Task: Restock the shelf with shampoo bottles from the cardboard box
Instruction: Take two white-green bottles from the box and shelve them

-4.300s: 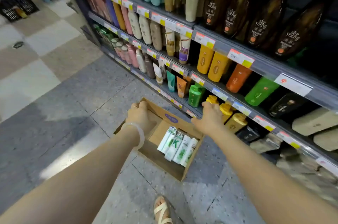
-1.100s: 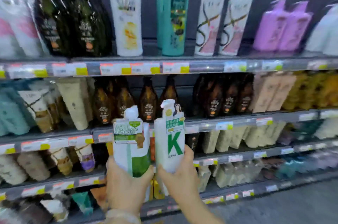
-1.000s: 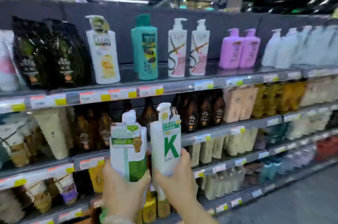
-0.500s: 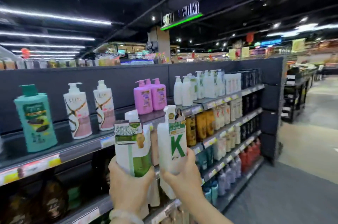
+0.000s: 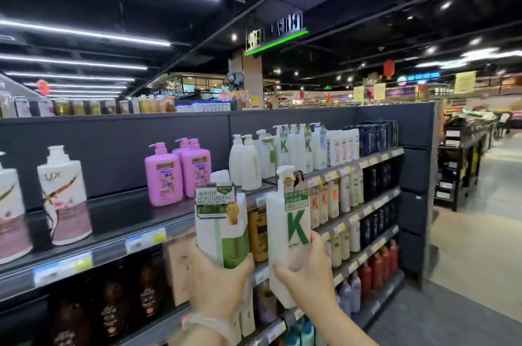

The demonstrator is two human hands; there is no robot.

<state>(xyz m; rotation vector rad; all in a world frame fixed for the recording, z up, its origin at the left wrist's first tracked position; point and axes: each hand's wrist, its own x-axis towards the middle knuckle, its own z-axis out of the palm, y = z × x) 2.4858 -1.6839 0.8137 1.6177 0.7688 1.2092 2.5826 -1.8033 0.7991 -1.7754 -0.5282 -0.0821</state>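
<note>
My left hand (image 5: 217, 283) grips a white shampoo bottle with a green stripe and a green card label (image 5: 221, 221), held upright. My right hand (image 5: 308, 269) grips a white pump bottle with a large green K (image 5: 288, 221), also upright, beside the first. Both bottles are raised in front of the top shelf (image 5: 118, 235). Farther right on that shelf stands a row of matching white K bottles (image 5: 293, 148). The cardboard box is out of view.
Pink pump bottles (image 5: 178, 173) and white Lux bottles (image 5: 63, 196) stand on the top shelf with bare gaps between them. Lower shelves hold brown, cream, dark blue and red bottles. The shelf unit ends at the right (image 5: 418, 204); an open aisle floor (image 5: 480, 232) lies beyond.
My view has swung up and right from the box on the floor to the top shelf. Both hands now hold bottles lifted from the box and have carried them rightward along the shelf.
</note>
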